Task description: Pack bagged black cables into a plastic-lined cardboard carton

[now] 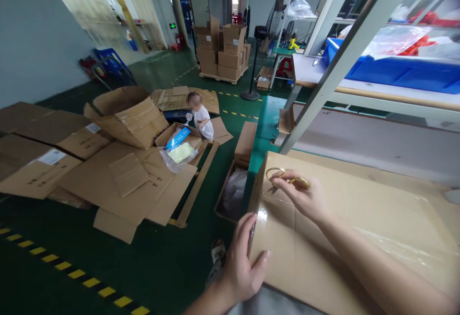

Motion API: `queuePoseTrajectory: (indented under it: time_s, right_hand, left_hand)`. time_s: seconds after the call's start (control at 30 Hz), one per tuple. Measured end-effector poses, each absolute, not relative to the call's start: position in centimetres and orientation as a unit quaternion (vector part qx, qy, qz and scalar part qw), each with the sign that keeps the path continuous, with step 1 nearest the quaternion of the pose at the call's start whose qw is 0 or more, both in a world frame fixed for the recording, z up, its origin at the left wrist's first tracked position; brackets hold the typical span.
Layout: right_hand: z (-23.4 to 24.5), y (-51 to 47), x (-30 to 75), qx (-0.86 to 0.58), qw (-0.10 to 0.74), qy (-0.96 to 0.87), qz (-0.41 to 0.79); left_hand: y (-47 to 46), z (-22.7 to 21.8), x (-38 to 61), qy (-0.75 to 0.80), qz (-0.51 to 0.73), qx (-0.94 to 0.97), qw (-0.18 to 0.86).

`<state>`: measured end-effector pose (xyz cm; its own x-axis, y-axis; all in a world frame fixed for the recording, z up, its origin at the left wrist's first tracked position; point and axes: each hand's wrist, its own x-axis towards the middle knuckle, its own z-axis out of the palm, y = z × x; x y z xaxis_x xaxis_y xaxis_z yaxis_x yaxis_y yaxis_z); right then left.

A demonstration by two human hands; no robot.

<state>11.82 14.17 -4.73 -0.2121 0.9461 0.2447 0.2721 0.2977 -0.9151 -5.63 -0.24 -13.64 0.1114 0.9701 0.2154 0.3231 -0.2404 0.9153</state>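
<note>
A large brown cardboard box (359, 219) fills the lower right, with clear tape running over its top. My left hand (244, 262) grips the near left edge of this box, thumb on the top and fingers around the side. Just above the box's left end, my right hand (305, 192) is closed on a pair of scissors (276, 173) with gold-coloured loop handles. The scissor tips point down toward the tape near the box's corner and are partly hidden by the fingers.
Left of me lie flattened cardboard (122, 185), an open carton (132, 118) and a wooden pallet frame (197, 185). A person in a white top (203, 121) is beside them. A metal post (334, 65) slants near my right hand; a blue bin (395, 73) sits on the shelf.
</note>
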Motion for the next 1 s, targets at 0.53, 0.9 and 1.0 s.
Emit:
queuePoseTrajectory:
  time_s: [0.53,0.9,1.0]
  right_hand:
    - [-4.0,15.1,10.2,-0.397,0.380,-0.745,0.378]
    - [-2.8,16.0,9.9,-0.376,0.302,-0.789,0.382]
    - [-2.2,16.0,10.2,-0.355,0.266,-0.811,0.381]
  left_hand:
    - [-0.2,-13.5,-5.7,0.493,0.446,0.657,0.356]
    - [-0.2,-13.4,-5.8,0.493,0.446,0.654,0.361]
    - [-0.2,-13.3,-6.0,0.491,0.440,0.652,0.375]
